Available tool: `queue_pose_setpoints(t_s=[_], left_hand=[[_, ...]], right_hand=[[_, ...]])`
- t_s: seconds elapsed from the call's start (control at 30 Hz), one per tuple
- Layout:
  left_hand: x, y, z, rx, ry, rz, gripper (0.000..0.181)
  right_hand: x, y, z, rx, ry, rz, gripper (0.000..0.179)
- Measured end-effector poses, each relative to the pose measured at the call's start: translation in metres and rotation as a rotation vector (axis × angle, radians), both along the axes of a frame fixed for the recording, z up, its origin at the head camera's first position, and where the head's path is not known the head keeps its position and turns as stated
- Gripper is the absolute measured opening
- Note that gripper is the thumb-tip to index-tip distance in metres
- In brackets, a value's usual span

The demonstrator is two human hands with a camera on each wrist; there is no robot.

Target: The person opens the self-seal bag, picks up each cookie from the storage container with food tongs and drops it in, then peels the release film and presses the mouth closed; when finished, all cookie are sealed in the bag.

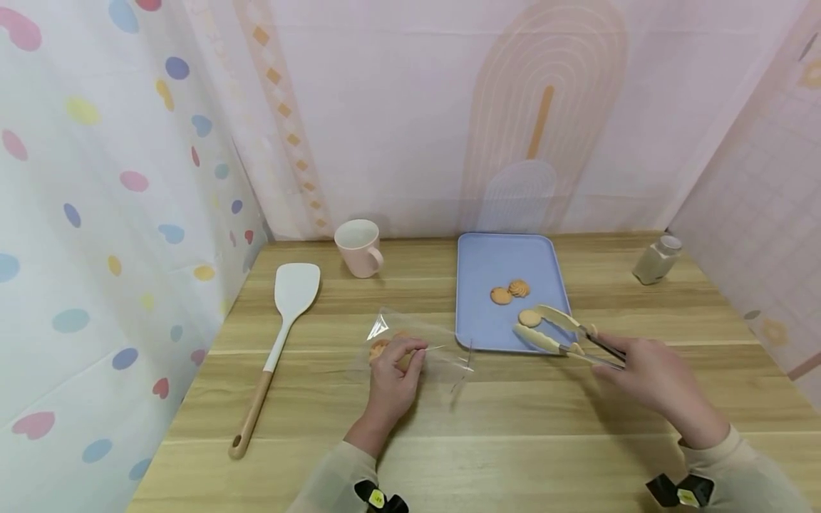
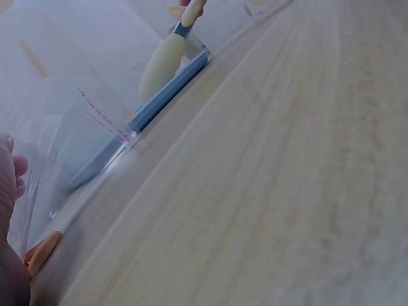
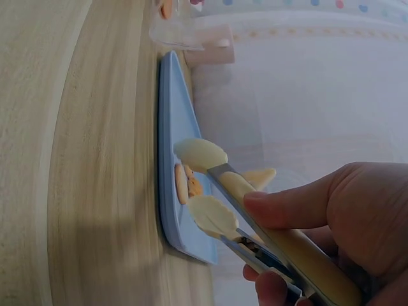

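Observation:
My right hand (image 1: 651, 374) grips a pair of tongs (image 3: 290, 255) with cream-coloured tips. Spread apart, the tips straddle a round cookie (image 1: 529, 318) near the front of the blue tray (image 1: 474, 271). Just behind it on the tray lie a second round cookie (image 1: 501, 296) and a swirled cookie (image 1: 519, 288). Left of the tray, my left hand (image 1: 394, 377) pinches the edge of a clear plastic bag (image 1: 442, 360) between thumb and fingers. Inside the bag a cookie (image 1: 378, 349) shows, partly hidden by the hand. Small red print marks the bag in the left wrist view.
A white spatula (image 1: 297, 288) with a wooden handle lies at the left. Toward the back stands a pale pink mug (image 1: 359, 249), left of the tray. A small glass jar (image 1: 657, 260) stands at the back right. Curtains (image 1: 398, 128) border the wooden table (image 1: 513, 442).

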State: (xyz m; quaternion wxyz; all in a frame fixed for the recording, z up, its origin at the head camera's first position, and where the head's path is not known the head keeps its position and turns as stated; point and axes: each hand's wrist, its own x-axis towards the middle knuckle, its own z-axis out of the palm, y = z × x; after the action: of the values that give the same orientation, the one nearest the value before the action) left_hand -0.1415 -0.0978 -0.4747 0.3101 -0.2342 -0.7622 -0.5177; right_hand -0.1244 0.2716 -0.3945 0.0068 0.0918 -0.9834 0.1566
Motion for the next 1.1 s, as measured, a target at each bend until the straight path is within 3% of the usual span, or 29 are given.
queue_pose_setpoints(t_s=[0.17, 0.7, 0.97, 1.1], left_hand=[[0.007, 0.001, 0.011, -0.004, 0.012, 0.002, 0.012], [0.006, -0.001, 0.014, 0.007, 0.031, -0.001, 0.013], [0.005, 0.0, 0.012, 0.013, 0.035, -0.002, 0.013], [0.001, 0.0, 0.003, 0.016, 0.03, -0.007, 0.011]], right_hand=[[-0.001, 0.001, -0.002, 0.025, 0.038, 0.01, 0.056], [-0.001, -0.01, -0.01, 0.059, 0.056, 0.023, 0.053], [-0.004, -0.008, -0.008, -0.004, 0.046, 0.015, 0.051], [-0.005, -0.002, -0.007, -0.068, 0.011, -0.008, 0.052]])
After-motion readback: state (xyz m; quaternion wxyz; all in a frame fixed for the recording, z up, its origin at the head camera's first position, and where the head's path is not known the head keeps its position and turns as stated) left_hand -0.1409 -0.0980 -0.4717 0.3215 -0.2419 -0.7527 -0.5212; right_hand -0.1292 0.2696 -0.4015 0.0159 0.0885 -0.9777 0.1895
